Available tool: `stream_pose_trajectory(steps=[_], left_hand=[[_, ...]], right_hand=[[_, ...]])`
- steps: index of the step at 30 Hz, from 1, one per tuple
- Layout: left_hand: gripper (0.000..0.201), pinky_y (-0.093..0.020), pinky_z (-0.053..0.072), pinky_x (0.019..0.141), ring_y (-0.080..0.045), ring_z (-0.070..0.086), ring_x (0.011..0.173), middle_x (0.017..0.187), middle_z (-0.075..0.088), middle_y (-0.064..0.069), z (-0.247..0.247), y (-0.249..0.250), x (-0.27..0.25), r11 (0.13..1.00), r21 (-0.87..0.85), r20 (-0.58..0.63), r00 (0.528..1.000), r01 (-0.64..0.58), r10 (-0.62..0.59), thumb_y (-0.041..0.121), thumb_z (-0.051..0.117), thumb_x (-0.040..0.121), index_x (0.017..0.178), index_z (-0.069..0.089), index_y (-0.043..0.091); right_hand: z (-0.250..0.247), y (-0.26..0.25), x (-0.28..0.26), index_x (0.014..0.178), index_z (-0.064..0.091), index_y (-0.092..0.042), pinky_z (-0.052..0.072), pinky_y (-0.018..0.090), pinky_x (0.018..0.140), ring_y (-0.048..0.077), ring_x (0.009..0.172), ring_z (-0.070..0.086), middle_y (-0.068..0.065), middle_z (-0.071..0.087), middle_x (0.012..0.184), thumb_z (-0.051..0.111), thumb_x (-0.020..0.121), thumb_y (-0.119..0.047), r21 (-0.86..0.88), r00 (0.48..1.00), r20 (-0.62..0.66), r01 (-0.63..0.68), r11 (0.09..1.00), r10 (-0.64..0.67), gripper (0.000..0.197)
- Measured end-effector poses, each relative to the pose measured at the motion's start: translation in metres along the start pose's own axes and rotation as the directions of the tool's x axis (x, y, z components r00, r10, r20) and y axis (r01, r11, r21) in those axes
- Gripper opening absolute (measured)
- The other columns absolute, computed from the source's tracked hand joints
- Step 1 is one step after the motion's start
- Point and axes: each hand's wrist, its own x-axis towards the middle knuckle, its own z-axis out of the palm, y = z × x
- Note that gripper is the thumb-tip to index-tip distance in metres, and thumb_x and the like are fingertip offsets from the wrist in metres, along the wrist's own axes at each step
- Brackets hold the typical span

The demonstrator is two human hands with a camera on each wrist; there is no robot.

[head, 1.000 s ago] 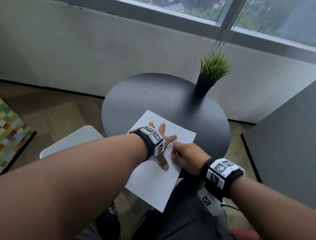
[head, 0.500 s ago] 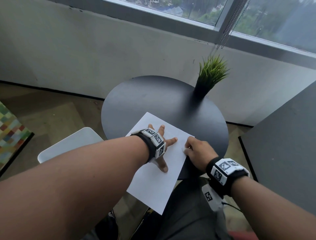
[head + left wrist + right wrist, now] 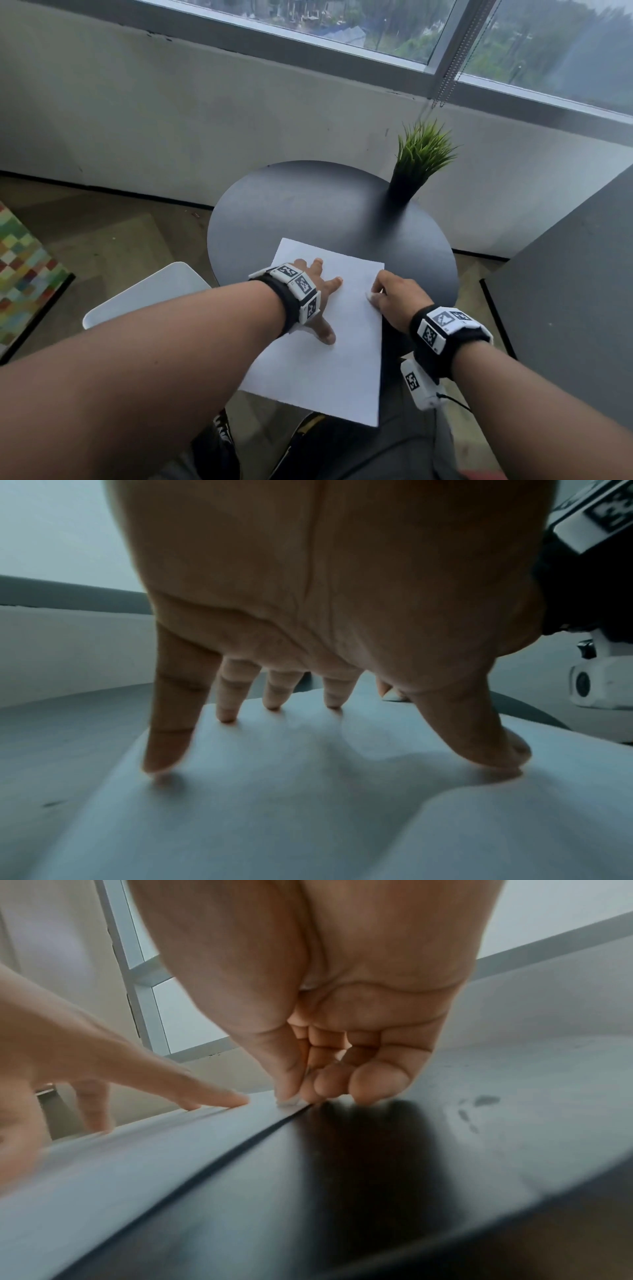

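Observation:
A white sheet of paper point(image 3: 342, 370) lies on a round black table point(image 3: 308, 205), its near end hanging over the table's front edge. My left hand point(image 3: 318, 287) lies on the sheet's left half with fingers spread. The left wrist view shows all its fingertips point(image 3: 226, 718) pressing down on the paper point(image 3: 308, 818). My right hand point(image 3: 394, 294) is at the sheet's right edge, fingers curled. In the right wrist view its thumb point(image 3: 284, 1085) and fingertips pinch that edge of the paper point(image 3: 137, 1150).
A small green plant in a black pot point(image 3: 416, 164) stands at the table's far right. A white chair seat point(image 3: 154, 294) is to the left, and a tall grey panel point(image 3: 565, 308) to the right. Wall and window lie beyond the table.
My right hand has slid from the middle of the sheet to its right edge. The sheet's near end has swung to the right. My left hand has stayed spread on the paper.

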Motion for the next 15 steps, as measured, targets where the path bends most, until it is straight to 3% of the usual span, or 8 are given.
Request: stream_pose_trajectory(steps=[3,5,8,9,12,15], left_hand=[[0.122,-0.068,0.025,0.114,-0.04,0.003,0.153,0.17,-0.011,-0.004,0.009,-0.013,-0.011,1.0,0.006,-0.009,1.0,-0.001,0.001,0.088,0.065,0.065,0.158,-0.006,0.05],[0.123,-0.071,0.02,0.115,-0.041,-0.006,0.154,0.17,-0.017,-0.002,0.016,-0.015,-0.013,0.999,-0.036,-0.004,1.0,0.01,-0.01,0.089,0.064,0.064,0.156,-0.008,0.051],[0.124,-0.073,0.017,0.115,-0.042,-0.009,0.154,0.169,-0.018,-0.001,0.018,-0.015,-0.012,0.998,-0.06,-0.008,1.0,0.003,-0.004,0.09,0.064,0.062,0.156,-0.009,0.052],[0.124,-0.073,0.016,0.115,-0.042,-0.009,0.154,0.169,-0.018,-0.002,0.018,-0.016,-0.012,0.998,-0.059,-0.009,1.0,0.0,-0.001,0.09,0.064,0.063,0.156,-0.008,0.052],[0.122,-0.072,0.013,0.116,-0.041,-0.009,0.154,0.169,-0.019,-0.002,0.02,-0.015,-0.013,0.998,-0.059,-0.016,1.0,0.002,-0.003,0.089,0.063,0.065,0.157,-0.008,0.051],[0.119,-0.066,0.012,0.12,-0.037,-0.01,0.155,0.169,-0.019,-0.001,0.024,-0.019,-0.015,0.997,-0.075,-0.035,0.999,-0.011,0.009,0.09,0.059,0.068,0.157,-0.008,0.049]], right_hand=[[0.001,-0.01,-0.007,0.091,0.05,-0.021,0.051,0.037,0.078,0.028,0.087,0.058,0.005,0.062,0.095,0.05,0.09,-0.031,-0.09,1.0,-0.018,0.01,0.996,-0.012,0.01],[0.013,-0.029,-0.025,0.096,0.049,-0.02,0.048,0.035,0.074,0.03,0.088,0.057,0.005,0.062,0.096,0.047,0.091,-0.03,-0.146,0.987,0.047,0.158,0.977,-0.153,0.012],[0.029,-0.048,-0.05,0.094,0.047,-0.02,0.046,0.035,0.069,0.029,0.085,0.056,0.006,0.063,0.094,0.046,0.094,-0.031,-0.153,0.902,0.197,0.414,0.897,-0.383,0.011],[0.027,-0.045,-0.047,0.094,0.048,-0.022,0.048,0.035,0.071,0.028,0.085,0.056,0.006,0.064,0.095,0.047,0.093,-0.032,-0.138,0.908,0.191,0.401,0.906,-0.373,0.01],[0.012,-0.022,-0.025,0.093,0.053,-0.023,0.05,0.033,0.075,0.024,0.086,0.059,0.003,0.065,0.096,0.056,0.09,-0.034,-0.032,0.984,0.084,0.158,0.987,-0.155,0.013],[0.007,-0.011,-0.013,0.089,0.054,-0.024,0.049,0.03,0.072,0.02,0.082,0.06,0.002,0.064,0.091,0.058,0.089,-0.037,0.027,0.996,0.062,0.055,0.998,-0.057,0.014]])
